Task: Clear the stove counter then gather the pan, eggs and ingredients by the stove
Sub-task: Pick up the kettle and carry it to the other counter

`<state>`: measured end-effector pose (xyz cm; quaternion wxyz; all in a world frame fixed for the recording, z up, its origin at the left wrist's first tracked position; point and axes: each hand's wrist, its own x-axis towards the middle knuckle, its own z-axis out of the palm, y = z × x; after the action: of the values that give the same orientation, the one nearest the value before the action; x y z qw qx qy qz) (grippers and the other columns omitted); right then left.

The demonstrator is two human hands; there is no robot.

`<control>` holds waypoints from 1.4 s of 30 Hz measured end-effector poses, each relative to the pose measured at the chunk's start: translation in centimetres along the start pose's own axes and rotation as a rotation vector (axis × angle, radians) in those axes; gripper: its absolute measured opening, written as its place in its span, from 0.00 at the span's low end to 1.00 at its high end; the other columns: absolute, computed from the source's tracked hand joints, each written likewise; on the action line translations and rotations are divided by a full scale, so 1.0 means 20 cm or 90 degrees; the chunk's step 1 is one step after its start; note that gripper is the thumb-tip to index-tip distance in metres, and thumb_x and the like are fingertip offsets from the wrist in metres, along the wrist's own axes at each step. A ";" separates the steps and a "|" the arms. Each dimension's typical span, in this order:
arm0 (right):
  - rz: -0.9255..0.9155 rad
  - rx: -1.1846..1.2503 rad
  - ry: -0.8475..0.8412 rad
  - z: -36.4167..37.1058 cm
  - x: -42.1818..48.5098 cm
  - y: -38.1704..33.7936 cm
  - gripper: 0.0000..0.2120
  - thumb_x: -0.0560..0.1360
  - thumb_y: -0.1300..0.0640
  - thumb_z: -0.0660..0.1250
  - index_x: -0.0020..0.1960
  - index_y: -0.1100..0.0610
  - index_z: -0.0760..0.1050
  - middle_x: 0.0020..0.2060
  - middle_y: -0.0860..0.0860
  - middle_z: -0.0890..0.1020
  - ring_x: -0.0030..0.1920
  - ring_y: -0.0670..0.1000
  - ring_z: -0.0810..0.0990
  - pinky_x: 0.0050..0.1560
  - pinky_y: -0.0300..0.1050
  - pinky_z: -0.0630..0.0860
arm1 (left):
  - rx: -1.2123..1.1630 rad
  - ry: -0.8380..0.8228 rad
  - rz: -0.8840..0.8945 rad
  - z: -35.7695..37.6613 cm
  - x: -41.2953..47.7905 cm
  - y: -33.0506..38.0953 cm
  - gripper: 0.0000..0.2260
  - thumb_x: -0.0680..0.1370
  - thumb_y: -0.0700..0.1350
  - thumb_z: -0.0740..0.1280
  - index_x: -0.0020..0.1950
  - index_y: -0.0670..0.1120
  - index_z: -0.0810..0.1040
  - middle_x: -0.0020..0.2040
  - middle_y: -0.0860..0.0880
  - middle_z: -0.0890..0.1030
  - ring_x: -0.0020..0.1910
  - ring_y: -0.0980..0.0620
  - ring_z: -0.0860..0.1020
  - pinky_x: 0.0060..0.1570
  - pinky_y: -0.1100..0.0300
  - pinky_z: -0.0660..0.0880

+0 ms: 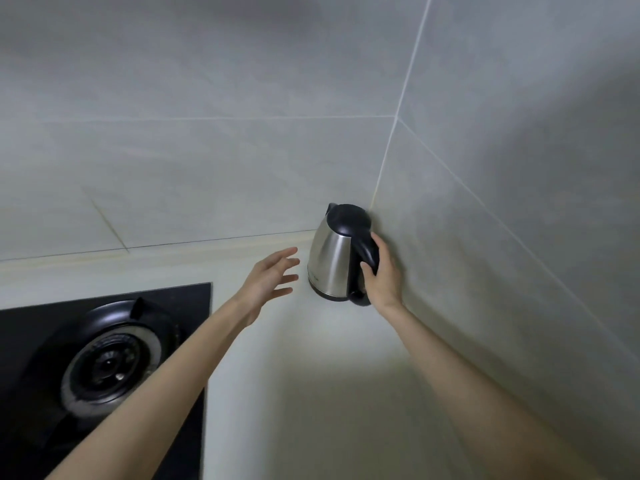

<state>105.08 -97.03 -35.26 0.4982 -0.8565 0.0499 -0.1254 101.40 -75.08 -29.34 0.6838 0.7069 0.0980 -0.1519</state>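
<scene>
right hand [382, 271] wrapped round kettle [332, 258] handle, kettle just left of its palm, in the counter [311, 375] corner | left hand [272, 277] released, fingers spread, just left of kettle, not touching | stove [104, 358] below left forearm

My right hand [382, 275] covered part of the kettle [332, 258] handle. The stove [104, 358] ran off the frame's lower left.
</scene>
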 end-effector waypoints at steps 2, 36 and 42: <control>0.000 0.022 -0.015 0.01 -0.01 0.00 0.29 0.76 0.69 0.62 0.73 0.53 0.62 0.68 0.51 0.70 0.68 0.50 0.69 0.65 0.38 0.63 | -0.006 0.012 0.001 0.01 -0.02 0.00 0.16 0.80 0.47 0.62 0.68 0.54 0.73 0.62 0.53 0.77 0.57 0.51 0.78 0.53 0.58 0.76; -0.368 0.371 -0.509 0.17 -0.89 -1.08 0.22 0.78 0.67 0.62 0.67 0.49 0.68 0.62 0.44 0.75 0.64 0.42 0.73 0.64 0.32 0.67 | 0.071 0.541 0.259 -0.51 -1.43 -0.21 0.34 0.72 0.47 0.74 0.74 0.60 0.61 0.67 0.55 0.71 0.65 0.54 0.73 0.67 0.54 0.69; -0.411 0.395 -0.643 0.36 -1.29 -1.30 0.21 0.78 0.66 0.62 0.69 0.54 0.68 0.64 0.46 0.75 0.66 0.42 0.71 0.65 0.33 0.67 | 0.053 0.667 0.242 -0.68 -1.91 -0.38 0.33 0.72 0.50 0.73 0.73 0.61 0.63 0.62 0.57 0.74 0.62 0.56 0.74 0.64 0.57 0.70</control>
<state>81.12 -72.51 -20.41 0.6210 -0.5991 -0.4858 0.1396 64.09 -58.60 -22.93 0.5303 0.7197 0.2897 0.3419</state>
